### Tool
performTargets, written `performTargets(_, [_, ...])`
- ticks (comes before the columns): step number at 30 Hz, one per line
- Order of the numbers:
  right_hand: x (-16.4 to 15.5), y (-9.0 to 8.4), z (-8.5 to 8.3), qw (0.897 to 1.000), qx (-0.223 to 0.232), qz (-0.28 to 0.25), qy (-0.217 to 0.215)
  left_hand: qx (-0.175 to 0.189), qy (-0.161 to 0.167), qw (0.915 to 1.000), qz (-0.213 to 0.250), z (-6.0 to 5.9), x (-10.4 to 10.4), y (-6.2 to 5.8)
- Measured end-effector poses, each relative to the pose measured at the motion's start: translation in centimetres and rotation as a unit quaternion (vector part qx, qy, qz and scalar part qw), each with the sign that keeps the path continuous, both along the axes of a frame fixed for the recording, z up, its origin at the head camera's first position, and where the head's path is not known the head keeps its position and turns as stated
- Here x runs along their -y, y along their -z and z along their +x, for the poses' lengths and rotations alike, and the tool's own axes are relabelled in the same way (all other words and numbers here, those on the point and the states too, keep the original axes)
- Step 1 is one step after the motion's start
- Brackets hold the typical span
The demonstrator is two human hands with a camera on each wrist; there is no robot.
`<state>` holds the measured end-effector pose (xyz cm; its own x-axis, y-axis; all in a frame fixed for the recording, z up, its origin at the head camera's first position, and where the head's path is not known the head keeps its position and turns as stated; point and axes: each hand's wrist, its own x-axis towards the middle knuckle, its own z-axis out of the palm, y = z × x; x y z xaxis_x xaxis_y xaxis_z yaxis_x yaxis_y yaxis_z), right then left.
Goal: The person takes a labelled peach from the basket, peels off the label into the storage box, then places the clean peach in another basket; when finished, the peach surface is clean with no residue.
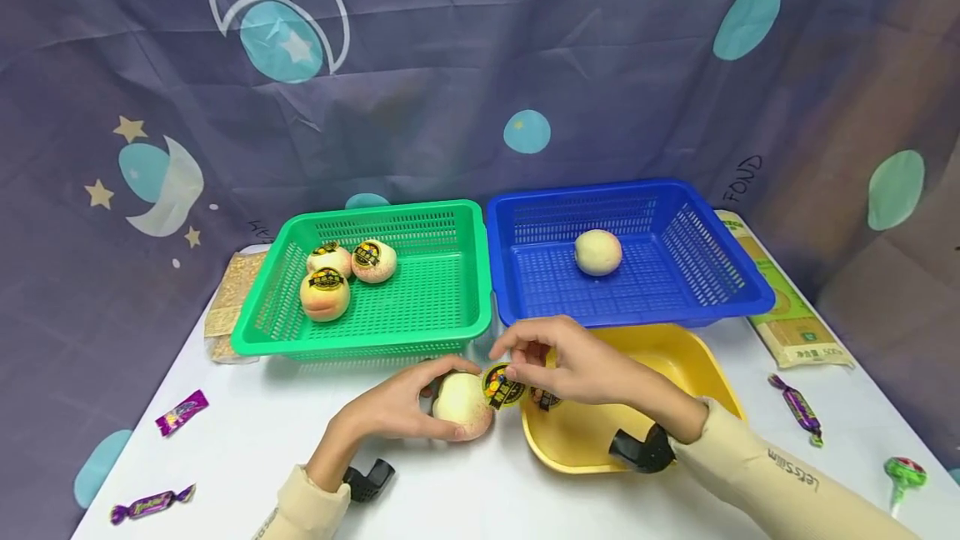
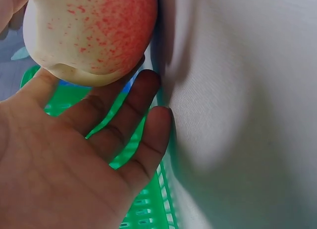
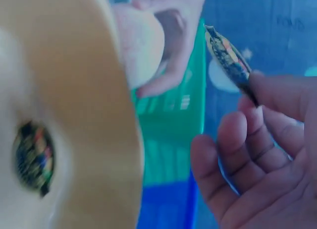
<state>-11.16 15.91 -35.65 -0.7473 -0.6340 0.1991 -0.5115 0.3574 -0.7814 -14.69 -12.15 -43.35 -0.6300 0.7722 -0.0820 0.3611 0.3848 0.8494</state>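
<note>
1. The left hand grips a peach on the white desk, fingers curled round its far side and the peach resting just in front of the green basket.
2. In the left wrist view the peach sits against the fingertips, pale with a red-speckled flank, and the fingers there reach the desk surface.
3. The right hand pinches a round black-and-yellow sticker between thumb and forefinger, right beside the peach; whether the sticker's edge touches the fruit I cannot tell.
4. In the right wrist view the sticker stands edge-on at the fingertips, with the other fingers loosely curled below it.
5. A yellow tray lies under the right hand, just right of the peach, with another sticker lying in it.
6. The green basket holds three peaches in its left rear corner, each wearing a sticker.
7. The blue basket, touching the green one's right side, holds one bare peach.
8. Wrapped candies lie on the desk at left and right, a lollipop at the right edge, and flat packets beside each basket.
</note>
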Motion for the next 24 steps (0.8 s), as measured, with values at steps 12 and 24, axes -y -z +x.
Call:
performTargets(12, [-6.2, 1.7, 0.9, 0.999, 0.049, 0.013, 0.004, 0.008, 0.001, 0.9999, -0.012, -0.4, 0.2, -0.1])
performTargets(24, [-9.2, 3.4, 0.4, 0.991, 0.124, 0.059, -0.003, 0.005, -0.004, 0.9997, -0.023, -0.3, 0.3, -0.4])
